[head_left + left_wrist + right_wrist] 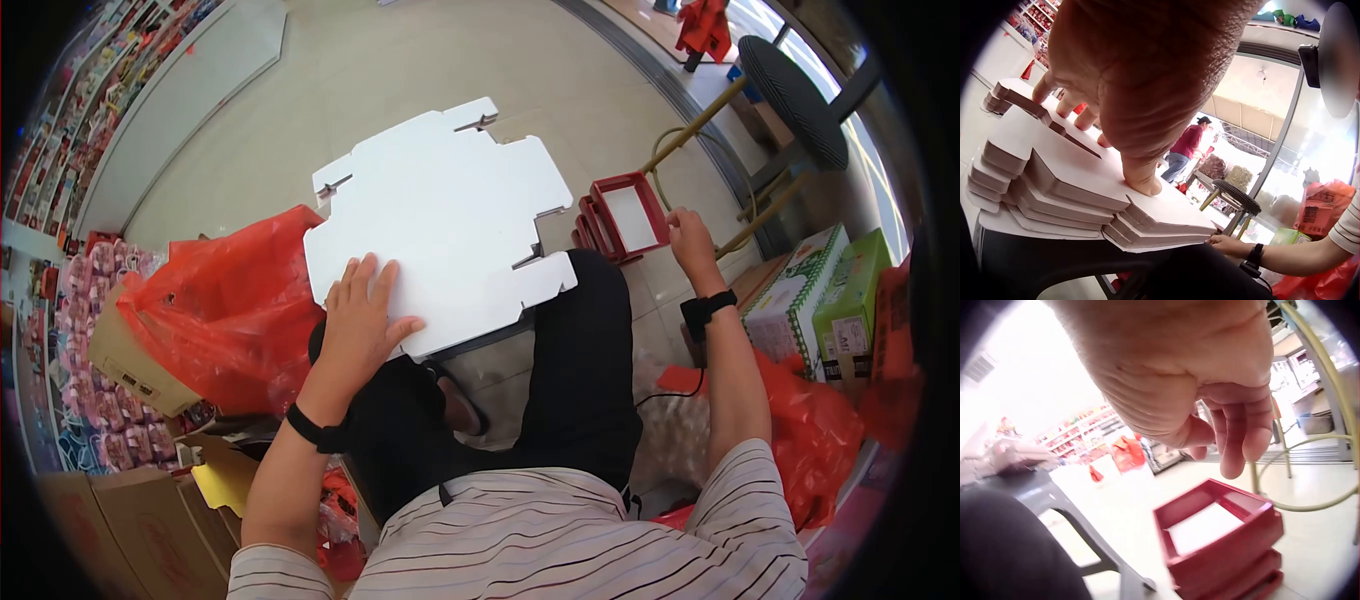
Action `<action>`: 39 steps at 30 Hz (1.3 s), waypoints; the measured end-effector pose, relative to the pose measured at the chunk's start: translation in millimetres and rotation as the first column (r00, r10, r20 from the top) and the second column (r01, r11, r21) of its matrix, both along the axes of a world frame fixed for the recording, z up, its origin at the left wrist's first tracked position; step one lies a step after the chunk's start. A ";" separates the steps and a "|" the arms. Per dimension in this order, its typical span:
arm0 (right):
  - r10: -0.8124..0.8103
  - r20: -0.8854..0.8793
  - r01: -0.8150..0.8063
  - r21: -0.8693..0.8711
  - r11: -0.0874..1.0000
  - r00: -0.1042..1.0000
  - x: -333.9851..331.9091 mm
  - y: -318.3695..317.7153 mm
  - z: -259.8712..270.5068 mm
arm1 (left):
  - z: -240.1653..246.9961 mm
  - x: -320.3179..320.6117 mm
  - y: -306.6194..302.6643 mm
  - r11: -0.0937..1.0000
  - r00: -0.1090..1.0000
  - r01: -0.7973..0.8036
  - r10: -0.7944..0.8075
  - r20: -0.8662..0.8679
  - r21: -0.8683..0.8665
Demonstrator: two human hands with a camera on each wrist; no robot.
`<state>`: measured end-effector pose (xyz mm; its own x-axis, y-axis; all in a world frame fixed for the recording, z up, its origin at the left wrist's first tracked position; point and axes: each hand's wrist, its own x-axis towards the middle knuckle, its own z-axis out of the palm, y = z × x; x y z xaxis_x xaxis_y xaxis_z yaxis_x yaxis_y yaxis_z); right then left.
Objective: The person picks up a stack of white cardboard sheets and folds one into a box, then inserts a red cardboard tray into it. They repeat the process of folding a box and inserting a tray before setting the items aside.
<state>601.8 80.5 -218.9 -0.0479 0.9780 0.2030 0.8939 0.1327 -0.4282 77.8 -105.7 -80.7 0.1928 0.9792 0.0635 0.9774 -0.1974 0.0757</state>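
A stack of white die-cut card sheets (450,210) lies in front of the knees; its layered edges (1066,194) show in the left wrist view. My left hand (358,315) rests on its near left part, fingers spread and thumb out. My right hand (692,245) is just right of a stack of dark red box frames (648,200), whose top one has a white bottom. In the right wrist view the right fingers (1235,444) hang loosely bent above the red frames (1229,562), apart from them, with nothing seen in them.
A red plastic bag (240,300) and a cardboard box (135,365) stand at left, beside pink packs. At right are a round stool (795,100), green and white boxes (850,310) and another red bag (815,430). A person (1190,147) stands in the background.
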 end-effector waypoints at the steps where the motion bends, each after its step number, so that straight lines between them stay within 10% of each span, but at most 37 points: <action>1: 0.086 -0.065 -0.084 0.029 0.996 0.994 -13.2 -1.9 17.7 | -1.5 -0.5 -0.7 1.000 1.000 -0.001 0.001 0.004 0.007; 5: 0.339 -0.361 -0.341 0.060 0.938 0.869 -96.0 -36.5 91.8 | -5.6 -2.3 -3.3 0.998 1.000 0.017 -0.018 0.022 0.062; 11: 0.548 -0.299 -0.584 -0.037 0.811 0.781 -163.5 -89.8 118.6 | 2.6 7.7 -25.6 0.989 0.986 0.086 -0.101 0.129 0.118; 29: 0.605 0.143 -0.620 0.103 0.778 0.783 -196.4 -115.2 162.2 | 14.5 -5.6 -20.8 0.977 0.971 0.180 -0.195 0.141 0.111; 35: 0.722 0.085 -0.709 0.298 0.639 0.687 -229.1 -111.7 180.4 | 21.9 -13.0 -9.6 0.973 0.933 0.203 -0.226 0.279 0.108; 39: 0.752 -0.041 -0.748 0.089 0.658 0.657 -239.0 -89.5 163.1 | 37.8 -8.3 0.7 0.993 0.936 0.099 -0.072 0.343 -0.062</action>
<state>362.8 -9.0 -55.8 -0.7436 0.6018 0.2914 0.4481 0.7720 -0.4508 69.5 -105.0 -42.9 0.2563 0.9644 0.0653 0.8702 -0.2596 0.4188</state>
